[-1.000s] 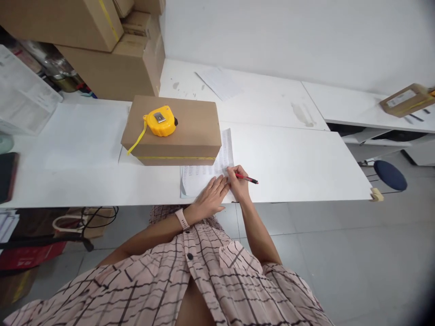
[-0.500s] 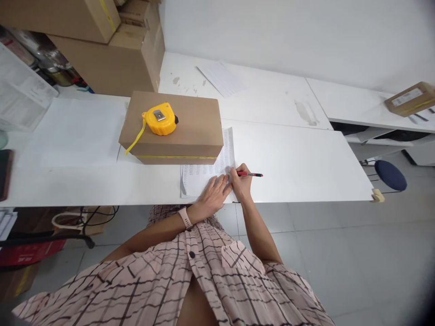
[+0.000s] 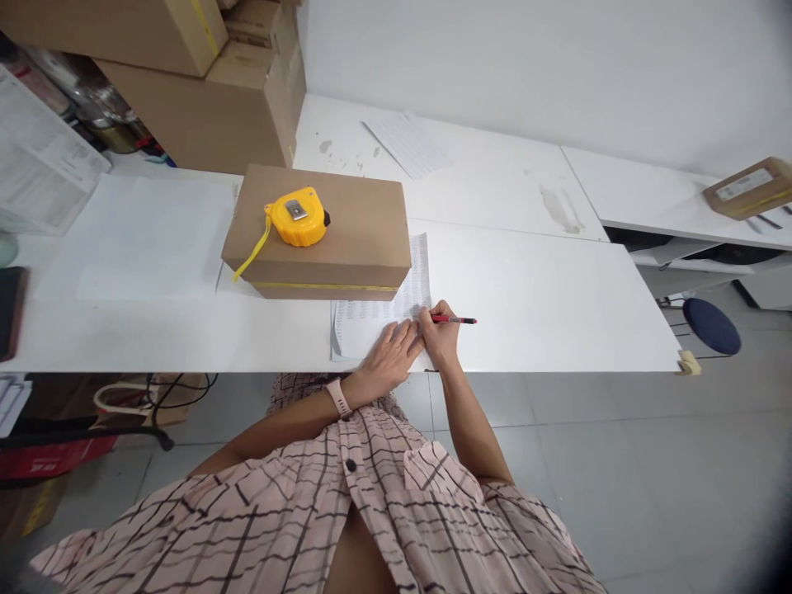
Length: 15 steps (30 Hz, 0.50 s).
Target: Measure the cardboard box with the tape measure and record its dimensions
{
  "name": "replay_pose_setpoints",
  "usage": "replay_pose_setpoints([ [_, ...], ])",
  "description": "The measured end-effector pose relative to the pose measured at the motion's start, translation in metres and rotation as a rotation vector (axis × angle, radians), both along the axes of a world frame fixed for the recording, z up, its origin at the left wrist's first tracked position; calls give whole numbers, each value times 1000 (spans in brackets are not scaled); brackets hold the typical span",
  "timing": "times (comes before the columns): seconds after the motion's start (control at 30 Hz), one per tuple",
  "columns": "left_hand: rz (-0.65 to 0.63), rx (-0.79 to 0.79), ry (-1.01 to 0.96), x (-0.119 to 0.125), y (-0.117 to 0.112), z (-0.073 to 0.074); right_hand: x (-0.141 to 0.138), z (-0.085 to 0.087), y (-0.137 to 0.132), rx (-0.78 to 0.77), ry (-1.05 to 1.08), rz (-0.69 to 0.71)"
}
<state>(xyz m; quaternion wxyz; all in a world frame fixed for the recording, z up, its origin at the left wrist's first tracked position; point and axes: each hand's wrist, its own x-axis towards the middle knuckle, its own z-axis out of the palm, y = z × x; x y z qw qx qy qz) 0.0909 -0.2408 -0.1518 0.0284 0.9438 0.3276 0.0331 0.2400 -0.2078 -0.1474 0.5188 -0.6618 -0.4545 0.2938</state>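
Observation:
My right hand (image 3: 441,337) is closed round a red pen (image 3: 454,319), its tip end down at the right edge of a printed sheet (image 3: 365,328). Flat on the lower part of that sheet lies my left hand (image 3: 391,356), fingers stretched out and close to the right hand. A cardboard box (image 3: 346,223) covers the sheet's upper left part. On top of the box rests a yellow tape measure (image 3: 298,218) with a yellow wrist strap hanging over the front edge.
Large cardboard boxes (image 3: 204,107) are stacked at the back left. Blank paper (image 3: 142,239) and a dark phone-like object (image 3: 11,312) lie to the left. Another printed sheet (image 3: 408,144) is near the wall. A small box (image 3: 748,188) and a blue stool (image 3: 711,327) are far right.
The view has shifted slightly, so the table's contents sit a little differently in frame. Both hands keep their places on the sheet; the pen's angle has barely altered.

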Motion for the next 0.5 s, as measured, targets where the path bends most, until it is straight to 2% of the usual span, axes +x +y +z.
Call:
replay_pose_setpoints([
  [0.5, -1, -27, 21, -1, 0, 8, 1, 2, 0, 1, 33, -27],
])
